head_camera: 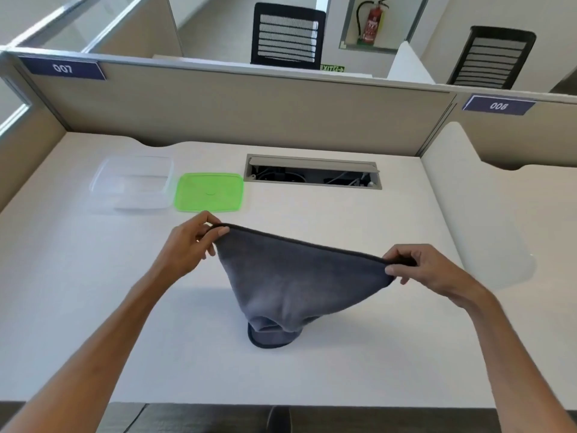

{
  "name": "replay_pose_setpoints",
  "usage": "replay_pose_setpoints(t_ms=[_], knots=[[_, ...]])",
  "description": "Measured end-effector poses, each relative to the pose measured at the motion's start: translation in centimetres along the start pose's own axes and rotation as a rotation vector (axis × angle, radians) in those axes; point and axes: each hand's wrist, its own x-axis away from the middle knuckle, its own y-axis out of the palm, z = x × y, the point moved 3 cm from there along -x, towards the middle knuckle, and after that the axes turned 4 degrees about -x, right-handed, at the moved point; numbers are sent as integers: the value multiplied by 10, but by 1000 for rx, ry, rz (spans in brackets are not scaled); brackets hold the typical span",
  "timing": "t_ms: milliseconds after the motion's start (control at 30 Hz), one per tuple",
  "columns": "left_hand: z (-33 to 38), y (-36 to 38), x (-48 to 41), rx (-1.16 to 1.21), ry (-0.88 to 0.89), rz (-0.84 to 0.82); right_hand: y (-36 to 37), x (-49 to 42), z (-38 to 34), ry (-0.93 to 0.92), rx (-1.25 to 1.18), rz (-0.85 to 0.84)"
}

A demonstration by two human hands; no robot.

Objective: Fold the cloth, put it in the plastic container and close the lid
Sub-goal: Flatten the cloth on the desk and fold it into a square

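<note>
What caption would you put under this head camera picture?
Both hands, left and right, hold up a grey cloth over the desk, with the clear container and green lid waiting behind.

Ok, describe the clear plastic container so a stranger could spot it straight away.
On the white desk, look to the far left corner below the blue 007 sign. The clear rectangular plastic container sits there, open, left of the flat green lid; it is see-through, not coloured.
</note>
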Motion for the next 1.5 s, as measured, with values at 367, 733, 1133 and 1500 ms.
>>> replay_pose_setpoints(t_ms=[367,733,1133,1500], knots=[[114,-93,42,224,221,167,-67,76,-87,-357,53,329],[72,-80,75,171,-38,-210,-32,98,-63,-187,63,177],[86,-47,-85,96,19,-52,-77,-23,-90,-150,91,353],[150,-95,-78,202,219,99,-107,10,-123,-342,-16,581]])
